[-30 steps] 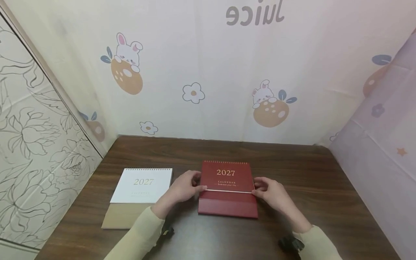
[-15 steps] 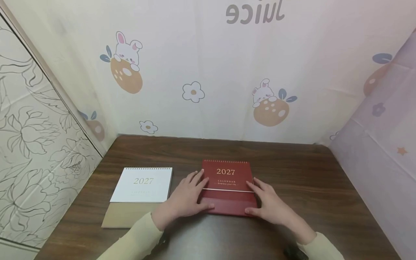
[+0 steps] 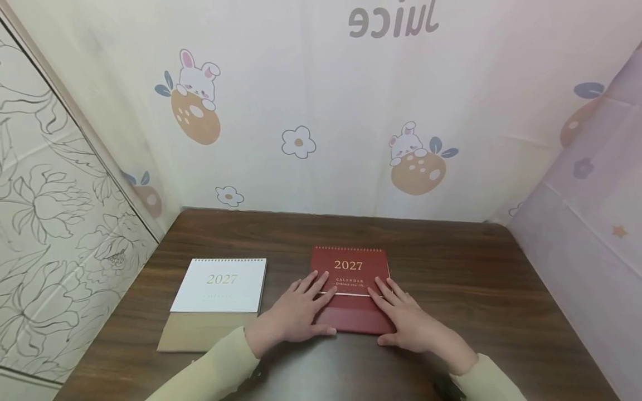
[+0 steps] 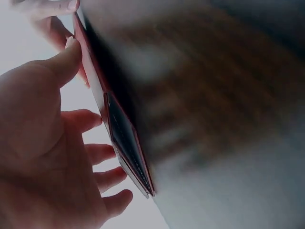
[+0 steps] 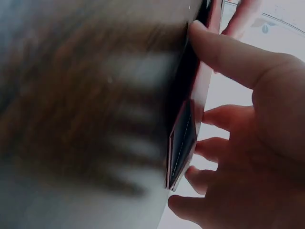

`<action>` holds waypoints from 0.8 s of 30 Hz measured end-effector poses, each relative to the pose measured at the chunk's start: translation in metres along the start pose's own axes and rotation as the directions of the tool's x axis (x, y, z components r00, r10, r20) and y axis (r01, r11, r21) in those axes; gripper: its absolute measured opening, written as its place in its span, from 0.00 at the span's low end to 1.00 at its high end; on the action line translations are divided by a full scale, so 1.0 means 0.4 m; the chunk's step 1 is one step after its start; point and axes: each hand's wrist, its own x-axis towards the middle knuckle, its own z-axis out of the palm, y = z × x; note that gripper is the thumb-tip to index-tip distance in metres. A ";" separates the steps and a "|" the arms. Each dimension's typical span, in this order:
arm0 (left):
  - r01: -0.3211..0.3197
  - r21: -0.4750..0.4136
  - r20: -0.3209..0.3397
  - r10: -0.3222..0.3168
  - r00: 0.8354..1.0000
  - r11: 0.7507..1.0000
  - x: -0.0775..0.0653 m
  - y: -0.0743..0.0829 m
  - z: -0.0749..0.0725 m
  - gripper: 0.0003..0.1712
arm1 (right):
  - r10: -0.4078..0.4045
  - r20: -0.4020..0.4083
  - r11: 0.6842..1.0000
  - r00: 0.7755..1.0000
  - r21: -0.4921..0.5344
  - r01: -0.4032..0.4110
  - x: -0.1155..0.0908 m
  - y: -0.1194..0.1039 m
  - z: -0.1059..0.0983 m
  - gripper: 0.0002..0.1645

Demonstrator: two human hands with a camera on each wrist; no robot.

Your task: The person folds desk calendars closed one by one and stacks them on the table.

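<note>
A red 2027 desk calendar (image 3: 348, 262) stands at the middle of the table, its spiral binding along the top and its base sloping toward me. Over its left front part lies my left hand (image 3: 295, 316), fingers spread on the cover's lower edge, thumb at the base's front edge. My right hand (image 3: 415, 326) lies likewise at the right side, its thumb by the front corner. Both wrist views show the red calendar (image 4: 96, 71) edge-on as a folded stand with a triangular hollow, the fingers nearly straight along its sloping face. Neither hand grips it.
To the left stands a white 2027 desk calendar (image 3: 217, 289) on a tan base (image 3: 200, 332), near my left forearm. The dark wooden table (image 3: 451, 256) meets a printed curtain (image 3: 346, 167) at the back. A black wrist device (image 3: 446, 387) sits at my right sleeve.
Both hands have let go of the calendar's side edges and spread their fingers over its front, moving inward and toward me. The red calendar has stayed in place.
</note>
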 end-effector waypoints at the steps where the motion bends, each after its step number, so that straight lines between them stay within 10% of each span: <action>1: 0.000 0.000 0.007 0.000 1.000 1.000 0.001 0.001 0.000 0.50 | 0.002 0.011 1.000 1.000 0.000 -0.002 0.001 0.001 0.000 0.60; 24: 0.046 0.031 0.088 -0.049 0.995 0.998 0.014 0.028 0.003 0.46 | -0.007 0.003 0.993 1.000 -0.115 0.007 0.007 -0.011 0.000 0.49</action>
